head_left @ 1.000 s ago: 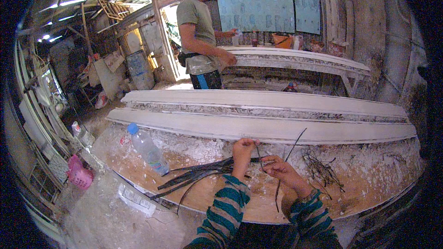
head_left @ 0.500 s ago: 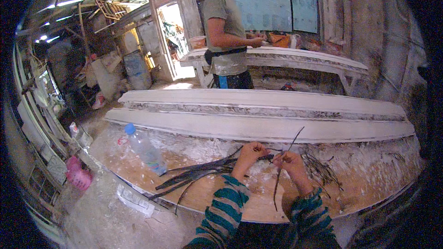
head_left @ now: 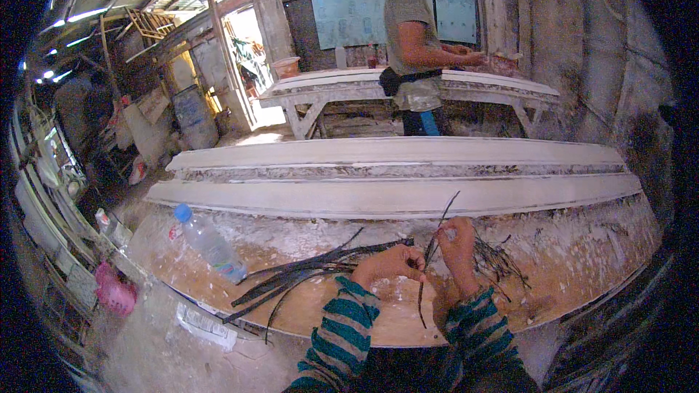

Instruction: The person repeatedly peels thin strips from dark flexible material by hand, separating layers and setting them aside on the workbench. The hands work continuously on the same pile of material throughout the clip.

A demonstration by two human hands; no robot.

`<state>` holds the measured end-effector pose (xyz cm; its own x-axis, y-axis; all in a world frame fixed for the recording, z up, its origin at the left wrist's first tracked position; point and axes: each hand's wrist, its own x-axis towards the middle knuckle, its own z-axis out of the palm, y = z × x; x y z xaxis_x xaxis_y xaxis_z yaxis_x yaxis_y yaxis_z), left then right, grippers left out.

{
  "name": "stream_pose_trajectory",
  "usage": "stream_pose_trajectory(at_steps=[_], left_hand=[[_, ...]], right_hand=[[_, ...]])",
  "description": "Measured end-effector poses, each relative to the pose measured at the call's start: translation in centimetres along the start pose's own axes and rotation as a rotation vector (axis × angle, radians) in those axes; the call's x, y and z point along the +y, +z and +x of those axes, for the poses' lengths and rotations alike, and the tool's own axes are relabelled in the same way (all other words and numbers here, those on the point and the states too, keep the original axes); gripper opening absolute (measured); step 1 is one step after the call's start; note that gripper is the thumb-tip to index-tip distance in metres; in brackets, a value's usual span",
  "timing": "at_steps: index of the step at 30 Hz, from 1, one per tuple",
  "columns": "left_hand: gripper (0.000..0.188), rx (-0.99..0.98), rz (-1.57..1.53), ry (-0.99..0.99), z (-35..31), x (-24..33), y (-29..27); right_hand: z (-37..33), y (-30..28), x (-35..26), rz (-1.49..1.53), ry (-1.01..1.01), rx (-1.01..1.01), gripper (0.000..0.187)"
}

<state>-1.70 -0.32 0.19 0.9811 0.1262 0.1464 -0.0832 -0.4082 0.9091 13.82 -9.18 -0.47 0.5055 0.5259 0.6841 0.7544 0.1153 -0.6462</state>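
One thin dark strip (head_left: 451, 203) stands out above and below my hands over the wooden tabletop. My right hand (head_left: 457, 249) is closed in a pinch on its upper part. My left hand (head_left: 389, 263) is also closed, thumb and fingertips together on the same strip lower down. Under and beside my left wrist lies a bundle of long black strips (head_left: 291, 274), fanning out to the left past the table edge. A tangle of thinner dark strips (head_left: 502, 266) lies just right of my right hand.
A clear bottle with a blue cap (head_left: 210, 242) lies left of the bundle. Two long whitish boards (head_left: 393, 193) span the table's far side. Beyond, a person (head_left: 415, 44) stands at another white-stained bench (head_left: 335, 84). A pink bag (head_left: 115, 290) is at the lower left.
My hands have come apart along the strip: the right higher, the left lower. The left has come away from the bundle's end. The other person has moved right along the far bench.
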Motion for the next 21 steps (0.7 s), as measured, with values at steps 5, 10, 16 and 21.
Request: stream_pose_trajectory(at_steps=[5, 10, 16, 21], left_hand=[[0.025, 0.134, -0.261, 0.003, 0.5, -0.6, -0.3], [0.025, 0.746, 0.161, -0.141, 0.4, -1.2, -1.5], [0.022, 1.269, -0.151, -0.055, 0.7, -2.9, -2.3], [0.018, 1.383, 0.038, -0.167, 0.0, -3.5, -3.0]], right_hand=[[0.4, 0.2, 0.4, 0.136, 0.045, 0.099, 0.017], [0.0, 0.5, 0.7, 0.212, 0.153, -0.099, 0.011], [-0.9, 1.1, -0.4, 0.229, 0.138, -0.241, 0.008], [-1.5, 1.0, -1.7, 0.778, 0.453, -0.613, 0.009]])
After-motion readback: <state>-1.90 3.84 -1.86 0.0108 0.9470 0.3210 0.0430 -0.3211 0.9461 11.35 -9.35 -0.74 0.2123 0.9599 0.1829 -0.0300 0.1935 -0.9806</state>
